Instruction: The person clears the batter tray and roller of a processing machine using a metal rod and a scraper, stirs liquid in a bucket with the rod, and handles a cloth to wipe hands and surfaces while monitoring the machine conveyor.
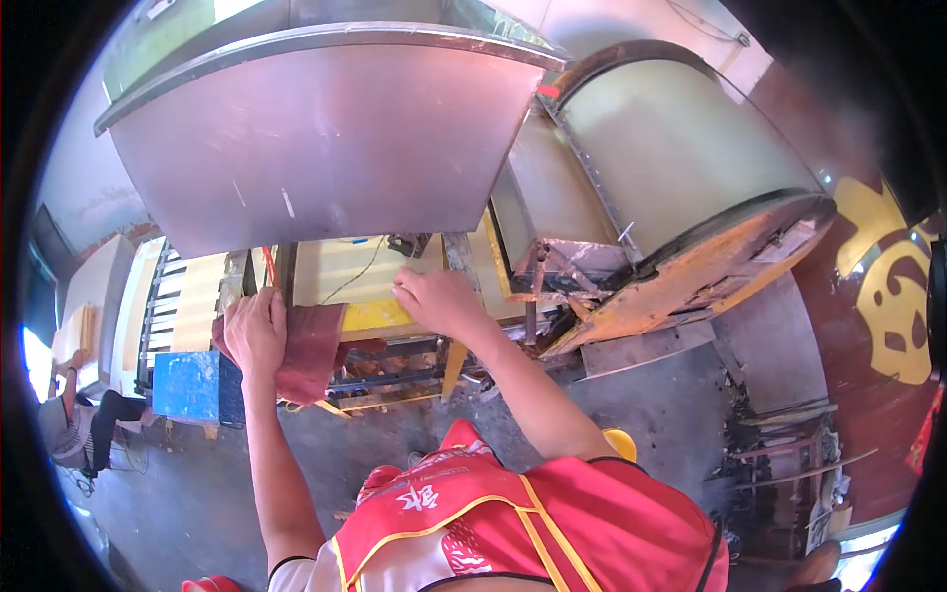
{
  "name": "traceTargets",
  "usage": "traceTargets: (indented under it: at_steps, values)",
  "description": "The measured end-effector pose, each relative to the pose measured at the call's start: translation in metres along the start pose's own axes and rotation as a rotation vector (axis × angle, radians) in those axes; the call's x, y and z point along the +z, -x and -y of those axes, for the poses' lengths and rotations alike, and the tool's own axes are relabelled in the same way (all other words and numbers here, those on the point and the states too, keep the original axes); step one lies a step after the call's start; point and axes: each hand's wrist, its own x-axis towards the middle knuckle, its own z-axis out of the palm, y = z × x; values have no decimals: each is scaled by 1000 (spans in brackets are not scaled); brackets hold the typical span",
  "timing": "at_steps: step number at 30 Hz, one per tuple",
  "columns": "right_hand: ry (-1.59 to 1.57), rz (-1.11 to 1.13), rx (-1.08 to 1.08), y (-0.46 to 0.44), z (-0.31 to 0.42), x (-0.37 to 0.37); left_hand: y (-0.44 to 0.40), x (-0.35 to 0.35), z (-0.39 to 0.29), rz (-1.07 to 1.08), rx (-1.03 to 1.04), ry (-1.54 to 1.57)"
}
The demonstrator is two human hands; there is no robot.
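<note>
My left hand (pixel 256 331) is closed at the machine's near edge, over a dark red cloth (pixel 314 360) that hangs down on both sides of it. Just beyond its fingertips a thin red piece (pixel 269 264) sticks up. My right hand (pixel 441 301) has its fingers curled in above the yellow edge strip (pixel 375 315); whatever they hold, if anything, is hidden. Between and behind the hands lies a pale flat bed (pixel 326 268), with a dark cord across it and a small dark fitting (pixel 406 247) near the right hand.
A large metal hopper (pixel 316 148) hangs over the bed. To the right stands a big drum (pixel 681 148) with a rusty orange frame (pixel 691 281). A blue box (pixel 195 387) is left of the cloth. Another person (pixel 74 424) is at the far left.
</note>
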Motion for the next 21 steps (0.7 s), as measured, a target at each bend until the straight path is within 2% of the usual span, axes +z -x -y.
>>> traceTargets:
  at_steps: [5, 21]
  values:
    - [32, 44, 14, 1, -3, 4, 1, -1, -3, -40, -5, 23]
    - [60, -7, -42, 0, -1, 6, 0, -5, -2, -41, 13, 23]
